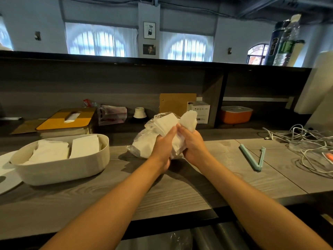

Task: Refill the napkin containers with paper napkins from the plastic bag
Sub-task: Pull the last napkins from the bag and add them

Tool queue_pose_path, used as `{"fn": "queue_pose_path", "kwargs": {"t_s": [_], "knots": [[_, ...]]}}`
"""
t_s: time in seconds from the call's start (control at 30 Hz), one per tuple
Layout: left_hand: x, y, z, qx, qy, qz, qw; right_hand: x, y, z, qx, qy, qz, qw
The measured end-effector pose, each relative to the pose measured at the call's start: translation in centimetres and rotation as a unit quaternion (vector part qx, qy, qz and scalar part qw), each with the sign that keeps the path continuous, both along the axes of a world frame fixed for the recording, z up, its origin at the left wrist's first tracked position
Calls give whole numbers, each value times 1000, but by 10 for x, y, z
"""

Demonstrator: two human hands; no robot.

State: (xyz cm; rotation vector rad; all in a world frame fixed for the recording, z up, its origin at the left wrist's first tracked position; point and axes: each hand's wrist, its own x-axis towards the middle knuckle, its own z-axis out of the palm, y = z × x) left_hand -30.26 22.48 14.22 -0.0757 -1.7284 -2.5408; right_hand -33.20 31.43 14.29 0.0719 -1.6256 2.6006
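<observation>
Mid-extraction: left hand (163,147) gripping plastic bag (144,141), right hand (191,143) gripping napkin wad (188,120); next, probably pull free, carry to half-full container (61,170) toward bench's left edge.

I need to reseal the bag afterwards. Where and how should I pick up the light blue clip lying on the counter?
The clip lies open in a V, hinge toward the near counter edge. Probably best to come from above with the right hand, which is nearer, and pinch one long arm near its middle: the arms are thin, straight and spread apart, with bare counter around them.
</observation>
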Motion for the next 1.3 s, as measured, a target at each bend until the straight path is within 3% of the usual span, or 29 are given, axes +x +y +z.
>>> {"fn": "queue_pose_path", "kwargs": {"t_s": [0.1, 0.23, 0.33, 0.47, 0.6, 0.73, 0.97, 1.3], "knots": [[-12, -11, 0, 74, -55, 40, 995, -2, 5, 7, 70, -44, -66, 994], [-19, -27, -1, 172, -97, 31, 980, -1, 24, 19, 68, -60, -124, 988], [-13, -29, 0, 191, -117, 1, 975, 8, 25, 27, 67, -46, -32, 996], [-11, -35, 1, 209, -129, -48, 968, 10, 8, 30, 137, -62, 34, 988], [-14, -39, -2, 196, -122, -76, 970, -2, -5, 42, 294, 9, 0, 956], [-15, -41, -2, 160, -113, -93, 976, -15, -13, 30, 336, 47, -55, 939], [-18, -30, -4, 49, -90, -59, 993, -20, -7, 16, 275, 48, -63, 958], [-8, -36, 3, 119, -95, -131, 980, -21, 13, 20, 170, 17, -151, 974]]}}
